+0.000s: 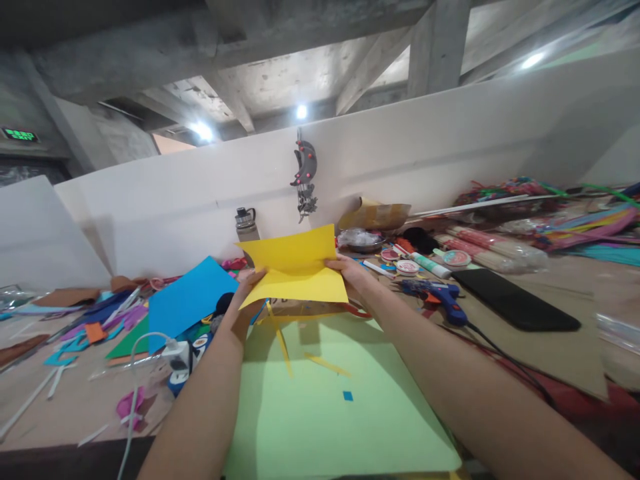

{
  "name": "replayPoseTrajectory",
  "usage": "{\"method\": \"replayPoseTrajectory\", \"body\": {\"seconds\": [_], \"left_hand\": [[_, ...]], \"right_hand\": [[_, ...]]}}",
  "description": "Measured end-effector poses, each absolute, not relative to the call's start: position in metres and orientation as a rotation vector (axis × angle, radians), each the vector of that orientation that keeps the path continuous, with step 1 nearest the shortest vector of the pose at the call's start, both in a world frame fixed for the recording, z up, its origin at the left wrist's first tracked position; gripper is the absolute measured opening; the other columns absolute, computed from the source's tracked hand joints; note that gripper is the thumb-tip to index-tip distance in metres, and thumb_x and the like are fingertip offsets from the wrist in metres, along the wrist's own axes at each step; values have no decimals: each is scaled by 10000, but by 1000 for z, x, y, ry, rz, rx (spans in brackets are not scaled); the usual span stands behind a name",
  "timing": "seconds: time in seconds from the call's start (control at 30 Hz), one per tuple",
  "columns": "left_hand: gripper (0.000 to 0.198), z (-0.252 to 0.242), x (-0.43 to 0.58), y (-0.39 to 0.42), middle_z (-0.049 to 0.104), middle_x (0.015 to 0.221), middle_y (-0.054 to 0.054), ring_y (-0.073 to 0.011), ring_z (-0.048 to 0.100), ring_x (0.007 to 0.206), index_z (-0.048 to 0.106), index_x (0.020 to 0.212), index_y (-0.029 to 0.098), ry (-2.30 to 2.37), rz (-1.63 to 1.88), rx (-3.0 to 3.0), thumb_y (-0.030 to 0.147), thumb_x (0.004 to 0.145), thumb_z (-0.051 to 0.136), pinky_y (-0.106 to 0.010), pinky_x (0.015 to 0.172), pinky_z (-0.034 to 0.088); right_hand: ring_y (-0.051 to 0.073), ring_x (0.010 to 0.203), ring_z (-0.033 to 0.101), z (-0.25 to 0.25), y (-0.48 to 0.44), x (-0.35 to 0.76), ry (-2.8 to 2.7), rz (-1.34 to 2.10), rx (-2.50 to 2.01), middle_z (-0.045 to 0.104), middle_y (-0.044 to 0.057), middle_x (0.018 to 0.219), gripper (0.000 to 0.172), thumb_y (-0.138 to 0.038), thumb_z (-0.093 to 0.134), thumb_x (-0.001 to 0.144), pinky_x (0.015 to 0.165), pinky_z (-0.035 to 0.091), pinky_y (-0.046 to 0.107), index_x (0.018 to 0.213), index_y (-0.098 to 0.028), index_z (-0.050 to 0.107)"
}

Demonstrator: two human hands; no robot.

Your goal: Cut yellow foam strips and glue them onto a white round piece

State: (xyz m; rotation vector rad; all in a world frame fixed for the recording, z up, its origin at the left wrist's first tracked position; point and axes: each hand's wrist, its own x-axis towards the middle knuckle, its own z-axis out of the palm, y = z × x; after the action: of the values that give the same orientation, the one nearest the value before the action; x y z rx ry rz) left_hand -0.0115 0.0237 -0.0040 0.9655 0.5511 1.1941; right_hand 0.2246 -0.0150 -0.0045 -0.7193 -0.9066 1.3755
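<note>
A yellow sheet of paper (300,257), bent across its middle, is held up above the far end of a light green sheet (320,427). My left hand (251,283) pinches its left edge. On the opposite edge my right hand (349,268) grips the paper, thumb on top. Thin yellow paper strips (327,365) and a small blue paper square (348,396) lie on the green sheet. What lies directly behind the yellow paper is hidden.
Left are a blue sheet (193,300), paper scraps and a white charger (177,353) with its cable. A blue glue gun (433,293) and black phone (517,299) lie at right. A bottle (246,225) stands by the white partition (200,187).
</note>
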Motion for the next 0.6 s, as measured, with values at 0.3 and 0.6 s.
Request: {"method": "replayPoseTrajectory", "body": {"seconds": [0.3, 0.6], "left_hand": [[779, 9, 6, 7, 692, 1078, -164, -295, 612, 1098, 611, 1119, 98, 260, 1180, 774, 751, 777, 360, -402, 935, 493], [385, -10, 22, 14, 744, 907, -70, -174, 706, 838, 566, 1193, 110, 601, 1300, 739, 40, 819, 511, -296, 890, 526]], "right_hand": [[99, 466, 557, -17, -12, 213, -824, 960, -810, 689, -19, 759, 399, -263, 548, 733, 400, 442, 202, 1125, -201, 589], [108, 574, 568, -18, -22, 202, -1128, 748, -964, 688, 26, 965, 448, -175, 447, 693, 450, 493, 217, 1062, -212, 699]]}}
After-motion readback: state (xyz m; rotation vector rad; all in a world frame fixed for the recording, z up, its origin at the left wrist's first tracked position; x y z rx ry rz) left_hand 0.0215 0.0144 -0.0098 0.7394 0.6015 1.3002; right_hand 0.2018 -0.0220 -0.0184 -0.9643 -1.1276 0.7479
